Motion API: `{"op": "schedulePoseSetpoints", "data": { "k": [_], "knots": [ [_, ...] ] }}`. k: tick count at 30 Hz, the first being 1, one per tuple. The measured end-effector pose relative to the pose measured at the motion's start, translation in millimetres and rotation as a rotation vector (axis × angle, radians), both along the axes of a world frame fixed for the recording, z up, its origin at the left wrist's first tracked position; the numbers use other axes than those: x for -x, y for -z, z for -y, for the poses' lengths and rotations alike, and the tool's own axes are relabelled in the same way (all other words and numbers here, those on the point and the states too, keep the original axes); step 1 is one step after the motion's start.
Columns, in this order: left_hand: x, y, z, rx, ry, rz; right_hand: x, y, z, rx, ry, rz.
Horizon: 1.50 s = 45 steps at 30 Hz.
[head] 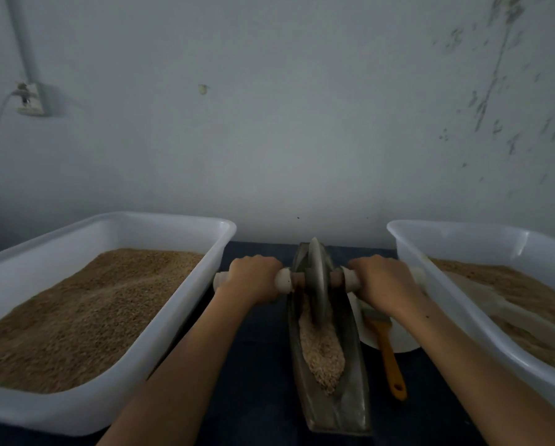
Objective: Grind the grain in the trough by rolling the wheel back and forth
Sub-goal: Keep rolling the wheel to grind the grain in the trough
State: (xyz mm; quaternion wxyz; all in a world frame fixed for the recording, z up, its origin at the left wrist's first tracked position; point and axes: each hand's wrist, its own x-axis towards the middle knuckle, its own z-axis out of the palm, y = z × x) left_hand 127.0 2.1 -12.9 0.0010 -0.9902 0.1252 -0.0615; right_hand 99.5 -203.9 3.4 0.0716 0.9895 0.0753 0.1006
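Gripping check, near to far:
Trough [334, 410]: long, narrow, boat-shaped metal channel on the dark desk [260, 365], running away from us between the two tubs. Looks stiff and heavy; we judge it stays put under load.
Grain [321, 352]: pale, coarse heap in the near half of the trough, touching the wheel's near edge. Loose and dry, so it can spill over the trough lip if we push too hard.
Brush [388, 355]: orange handle, lying on the desk just right of the trough, bristle end under our right forearm. Untouched.
Left tub [160, 320]: white plastic, wide, holding a deep bed of brown grain sloped higher at the far end.
Right tub [462, 320]: same type, holding a shallower layer of similar brown grain; part of its floor looks bare.
Wheel [318, 284]: thin grey metal disc, upright in the trough's far half, on a cross axle. Looks heavy and rigid; the edge does the crushing, so we keep hands off it.
Hold points: the pale sleeves on the axle, one each side of the disc.
Left hand [253, 278]: clenched over the left axle handle [282, 280].
Right hand [382, 281]: clenched over the right axle handle.
Risk: uneven push tilts the disc out of the channel.
Wall [285, 123]: plain, directly behind the desk.
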Motion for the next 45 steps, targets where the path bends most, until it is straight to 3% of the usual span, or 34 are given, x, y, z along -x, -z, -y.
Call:
{"op": "schedulePoseSetpoints", "data": {
  "k": [4,12,16,22,28,32,41,45],
  "knots": [
    [-0.4,-0.2,-0.5,0.012,-0.009,-0.045,-0.8,-1.1,1.1,0.009,-0.013,0.011],
    [7.1,-14.1,-4.4,-0.036,0.049,-0.481,10.1,-21.8,0.2,0.044,0.004,-0.396],
    [14.0,-20.8,-4.7,-0.032,0.077,-0.553,14.2,-25.9,0.9,0.025,0.026,-0.511],
    [8.9,-15.5,-0.7,0.006,0.028,-0.336,7.1,-19.7,4.3,-0.063,0.002,-0.368],
    [3.8,-5.5,4.3,0.003,-0.03,-0.017,-4.3,0.3,4.2,-0.099,-0.026,-0.034],
    [3.6,-4.8,2.7,0.001,-0.037,-0.038,-4.9,3.6,3.8,-0.094,-0.051,0.016],
    [16.4,-22.3,-5.2,-0.072,0.057,-0.554,9.1,-22.0,-0.2,0.036,-0.031,-0.454],
    [20.6,-28.7,-0.6,-0.093,0.069,-0.58,15.0,-24.9,2.6,-0.028,-0.012,-0.579]
  ]
}}
